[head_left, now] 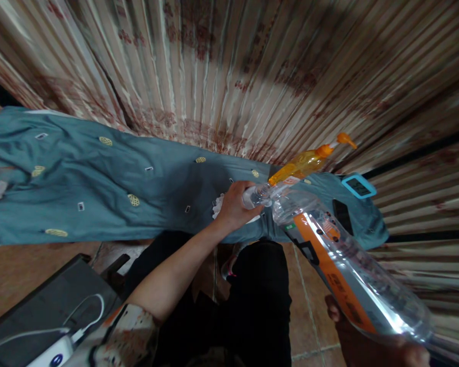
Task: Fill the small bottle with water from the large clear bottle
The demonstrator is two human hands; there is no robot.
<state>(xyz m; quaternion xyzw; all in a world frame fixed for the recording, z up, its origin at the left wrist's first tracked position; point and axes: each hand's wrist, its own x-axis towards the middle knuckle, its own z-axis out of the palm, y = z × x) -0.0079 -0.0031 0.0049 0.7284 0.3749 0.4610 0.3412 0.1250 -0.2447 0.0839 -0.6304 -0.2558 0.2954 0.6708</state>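
Orange bottle label (pixel 334 270), teal patterned cloth (pixel 110 178)

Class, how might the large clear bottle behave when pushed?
The large clear bottle looks thin-walled, so would probably flex. Its rounded body might roll if laid down. Its glossy surface could slip in the right hand.

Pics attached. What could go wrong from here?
Pump bottle is just beyond the big bottle; a swing might knock it over.
The right hand holds the big bottle by its near end, so the far end could dip or twist.
Clock sits near the cloth's edge; a bump could push it off.
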